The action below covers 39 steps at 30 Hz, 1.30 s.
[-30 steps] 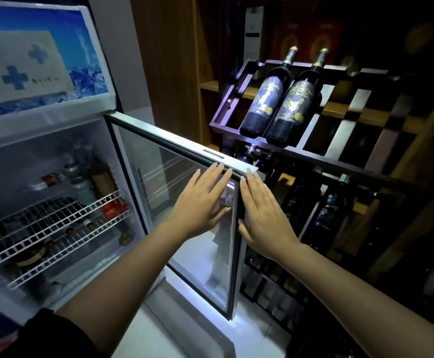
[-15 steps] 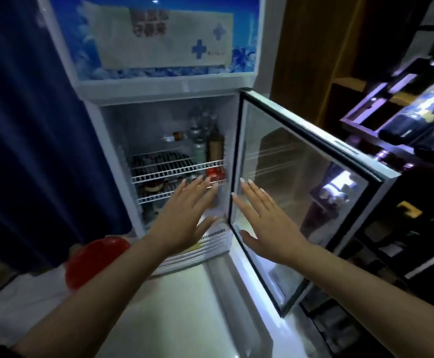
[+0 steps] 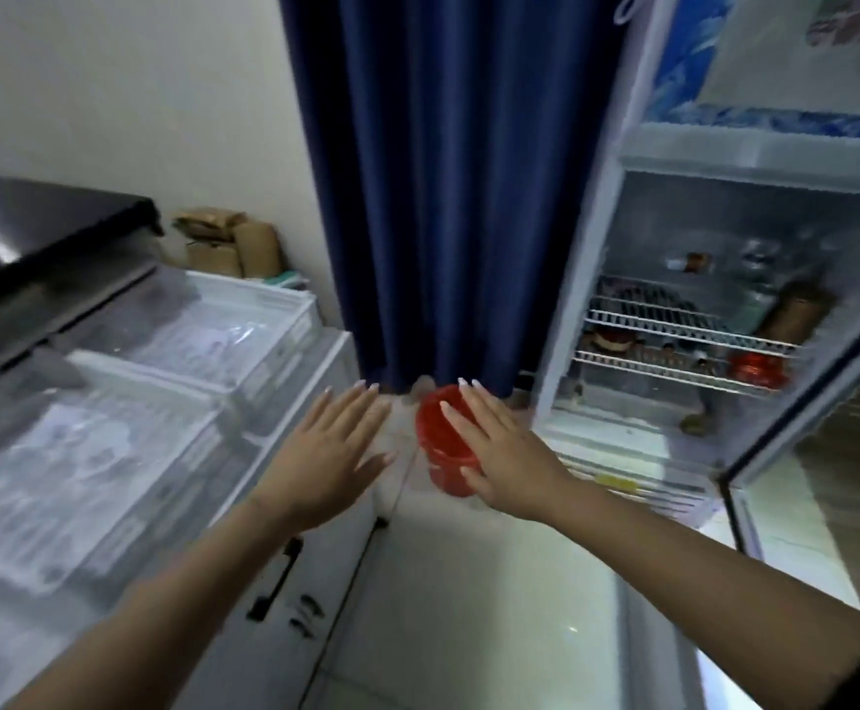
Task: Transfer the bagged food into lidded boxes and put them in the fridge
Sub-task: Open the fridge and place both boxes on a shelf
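At nine o'clock clear lidded boxes (image 3: 110, 453) sit on the white counter (image 3: 310, 504). In the centre the left hand (image 3: 328, 456) and right hand (image 3: 502, 453) hover flat, fingers straight, holding nothing, above a red bucket (image 3: 440, 448). At three o'clock the fridge (image 3: 699, 320) stands open.

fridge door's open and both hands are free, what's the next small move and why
Probably reach the left hand down to the clear lidded plastic boxes on the white counter and grip one. The white glass-door fridge stands open with space on its white wire shelves, and both the left and the right hand are flat, holding nothing.
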Each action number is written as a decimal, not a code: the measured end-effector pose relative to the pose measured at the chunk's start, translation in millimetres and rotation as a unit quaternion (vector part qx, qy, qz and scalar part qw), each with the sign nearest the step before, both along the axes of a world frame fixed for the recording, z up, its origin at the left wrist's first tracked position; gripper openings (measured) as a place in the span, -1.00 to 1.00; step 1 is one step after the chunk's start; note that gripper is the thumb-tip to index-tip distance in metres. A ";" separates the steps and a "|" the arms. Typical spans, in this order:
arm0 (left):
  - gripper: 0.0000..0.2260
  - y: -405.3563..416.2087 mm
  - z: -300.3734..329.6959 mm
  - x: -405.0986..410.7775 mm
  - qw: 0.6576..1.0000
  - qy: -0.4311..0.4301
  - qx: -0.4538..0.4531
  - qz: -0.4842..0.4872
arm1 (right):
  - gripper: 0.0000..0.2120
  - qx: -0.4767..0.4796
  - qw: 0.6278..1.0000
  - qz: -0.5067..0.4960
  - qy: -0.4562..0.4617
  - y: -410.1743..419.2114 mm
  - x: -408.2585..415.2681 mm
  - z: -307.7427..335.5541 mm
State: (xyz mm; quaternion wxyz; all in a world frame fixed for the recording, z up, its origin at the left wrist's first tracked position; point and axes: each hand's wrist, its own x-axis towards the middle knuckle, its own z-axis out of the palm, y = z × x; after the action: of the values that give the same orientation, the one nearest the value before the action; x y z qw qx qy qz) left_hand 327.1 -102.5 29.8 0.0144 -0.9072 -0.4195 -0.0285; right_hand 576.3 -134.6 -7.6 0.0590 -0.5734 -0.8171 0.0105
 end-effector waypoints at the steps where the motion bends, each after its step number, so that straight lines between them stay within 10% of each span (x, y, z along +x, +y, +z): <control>1: -0.24 -5.9 1.3 -27.9 1.000 0.006 0.004 0.026 | -0.27 0.001 1.000 0.028 0.000 7.6 -26.9 -0.6; 12: -0.34 -88.9 -19.6 -242.1 0.960 0.065 -0.014 0.272 | -0.27 -0.038 0.956 0.288 0.044 39.3 -258.4 -5.9; 39: -0.38 -251.1 -56.9 -359.2 0.751 0.028 -0.043 0.658 | -0.27 -0.097 0.789 0.607 -0.018 24.3 -503.7 -3.0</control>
State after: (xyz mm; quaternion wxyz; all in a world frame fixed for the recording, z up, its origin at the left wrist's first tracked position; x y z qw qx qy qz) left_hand -32.1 -353.6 -27.1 0.0022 -0.4068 -0.9130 0.0313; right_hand 72.6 -110.2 -10.6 -0.0305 0.0375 -0.9924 0.1131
